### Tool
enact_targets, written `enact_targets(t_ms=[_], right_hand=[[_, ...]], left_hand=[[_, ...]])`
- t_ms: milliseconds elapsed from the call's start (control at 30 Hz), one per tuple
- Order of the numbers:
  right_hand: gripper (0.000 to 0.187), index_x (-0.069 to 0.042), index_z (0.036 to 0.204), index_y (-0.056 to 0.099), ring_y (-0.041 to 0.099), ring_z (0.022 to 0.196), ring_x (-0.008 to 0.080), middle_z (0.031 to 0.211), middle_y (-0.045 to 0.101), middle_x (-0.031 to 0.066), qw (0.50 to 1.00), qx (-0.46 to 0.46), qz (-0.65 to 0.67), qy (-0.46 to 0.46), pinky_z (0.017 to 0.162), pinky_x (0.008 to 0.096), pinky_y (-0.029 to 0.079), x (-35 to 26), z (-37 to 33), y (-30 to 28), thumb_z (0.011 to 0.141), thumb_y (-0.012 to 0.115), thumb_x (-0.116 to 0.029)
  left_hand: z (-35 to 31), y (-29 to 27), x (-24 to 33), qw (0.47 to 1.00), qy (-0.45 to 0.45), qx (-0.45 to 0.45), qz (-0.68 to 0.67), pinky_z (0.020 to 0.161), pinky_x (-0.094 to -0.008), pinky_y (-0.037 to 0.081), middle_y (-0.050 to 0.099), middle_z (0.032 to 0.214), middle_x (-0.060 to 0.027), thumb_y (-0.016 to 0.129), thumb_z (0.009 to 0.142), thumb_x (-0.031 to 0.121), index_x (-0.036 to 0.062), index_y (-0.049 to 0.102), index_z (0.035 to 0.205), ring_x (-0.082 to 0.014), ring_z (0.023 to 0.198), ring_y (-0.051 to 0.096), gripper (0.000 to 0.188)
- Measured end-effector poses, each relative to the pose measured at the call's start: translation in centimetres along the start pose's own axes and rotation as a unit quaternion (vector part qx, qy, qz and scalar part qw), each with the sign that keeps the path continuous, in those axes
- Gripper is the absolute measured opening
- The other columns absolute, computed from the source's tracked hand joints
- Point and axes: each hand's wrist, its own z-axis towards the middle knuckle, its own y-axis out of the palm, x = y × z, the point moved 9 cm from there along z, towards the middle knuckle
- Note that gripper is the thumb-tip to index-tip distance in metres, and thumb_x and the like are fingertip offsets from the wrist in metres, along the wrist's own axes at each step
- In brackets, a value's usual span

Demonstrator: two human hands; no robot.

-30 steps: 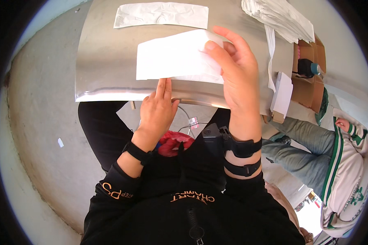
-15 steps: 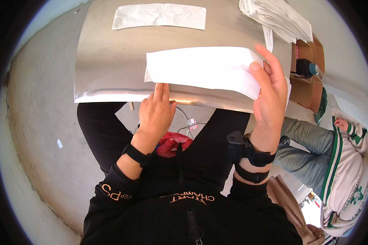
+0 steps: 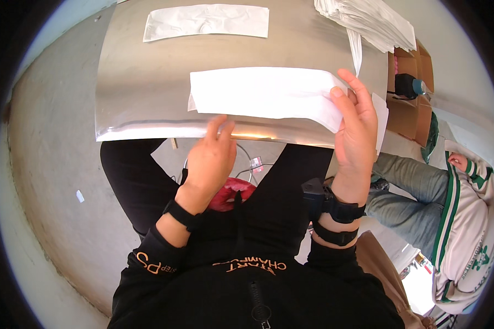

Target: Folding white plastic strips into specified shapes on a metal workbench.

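To our right, at the tabletop's (image 3: 142, 93) side, we see a brown carton (image 3: 416, 122) with a dark, blue-capped bottle (image 3: 405, 86) in it and a green bag (image 3: 431, 134) just beside it. Nearer us sits a person (image 3: 458, 241) in faded jeans (image 3: 409, 178) and a pale jacket trimmed green. On our left a white scrap (image 3: 80, 196) lies on the grey floor (image 3: 55, 131). Below the tabletop's near edge we find a pink-and-white tag (image 3: 256, 163) and some crumpled red cloth (image 3: 225, 198).

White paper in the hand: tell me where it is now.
In the head view, the white paper is over the metal table, beyond the left hand, its right end in the right hand.
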Motion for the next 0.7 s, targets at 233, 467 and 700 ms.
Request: enact_targets(t_ms=[233,467,700], right_hand=[[0.037,0.005,0.121,0.047,0.056,0.091,0.011,0.095,0.058,0.0065,1.0,0.012,-0.004,0.017,0.083,0.0239,0.044,1.0,-0.2,-0.4,0.086,0.055,-0.002],[0.036,0.004,0.121,0.048,0.057,0.097,0.0137,0.104,0.058,0.0107,0.997,0.013,0.068,0.026,0.085,0.026,0.044,0.6,-0.7,0.3,0.087,0.055,-0.006],[0.034,0.003,0.121,0.048,0.057,0.1,0.0169,0.109,0.058,0.0126,0.992,0.014,0.118,0.039,0.086,0.0288,0.045,1.3,-0.7,0.0,0.089,0.052,-0.008]], left_hand=[[-0.6,-5.1,-5.1,0.969,-0.099,0.225,-0.026,0.082,-0.0399,0.038,0.046,0.11,-0.0143,0.071,0.071,0.014,0.0053,0.051,0.109,-0.0315,0.1,0.048,0.044],[1.2,-4.5,-6.8,0.957,-0.159,0.24,-0.019,0.089,-0.0428,0.027,0.04,0.115,-0.0128,0.076,0.064,0.022,0.0071,0.055,0.103,-0.0296,0.11,0.037,0.046],[1.8,-3.5,-7.1,0.944,-0.162,0.279,-0.07,0.087,-0.0378,0.029,0.049,0.102,-0.0079,0.073,0.066,0.018,0.0053,0.056,0.092,-0.024,0.097,0.047,0.033]])
